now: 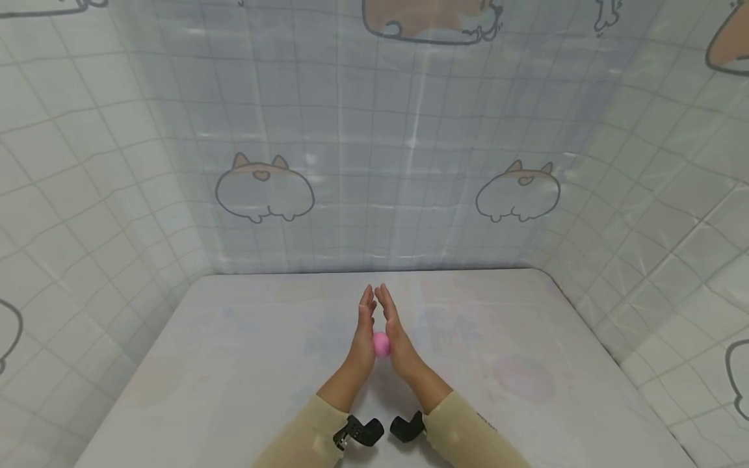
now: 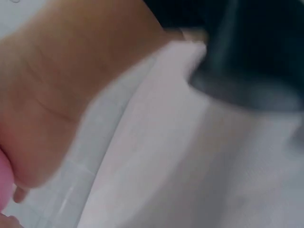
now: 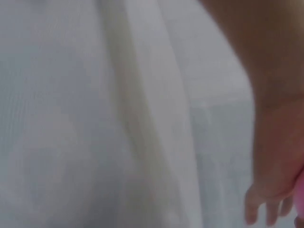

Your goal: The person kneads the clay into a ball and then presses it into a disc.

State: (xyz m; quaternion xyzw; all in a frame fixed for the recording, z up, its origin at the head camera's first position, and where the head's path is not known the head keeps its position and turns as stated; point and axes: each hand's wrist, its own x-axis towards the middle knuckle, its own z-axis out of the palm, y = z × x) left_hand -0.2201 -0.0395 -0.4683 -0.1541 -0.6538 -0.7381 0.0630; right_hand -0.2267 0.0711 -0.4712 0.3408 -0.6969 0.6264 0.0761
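Note:
A small smooth pink ball (image 1: pixel 381 345) sits between two palms near the middle of the table. My left hand (image 1: pixel 364 331) presses on its left side, fingers straight and pointing away from me. From the other side my right hand (image 1: pixel 398 335) presses it with straight fingers too, and the fingertips of both hands lean close together. In the left wrist view only part of the pink ball (image 2: pixel 4 180) shows, at the left edge beside a palm. At the right edge of the right wrist view, a sliver of it (image 3: pixel 299 197) shows against a palm.
The white table (image 1: pixel 246 364) has faint coloured patches. Behind it and along both sides hangs a grid-patterned curtain (image 1: pixel 374 227) with cartoon animal prints. Black wrist cameras (image 1: pixel 365 432) stick inward from the cream sleeves, close to each other above the table.

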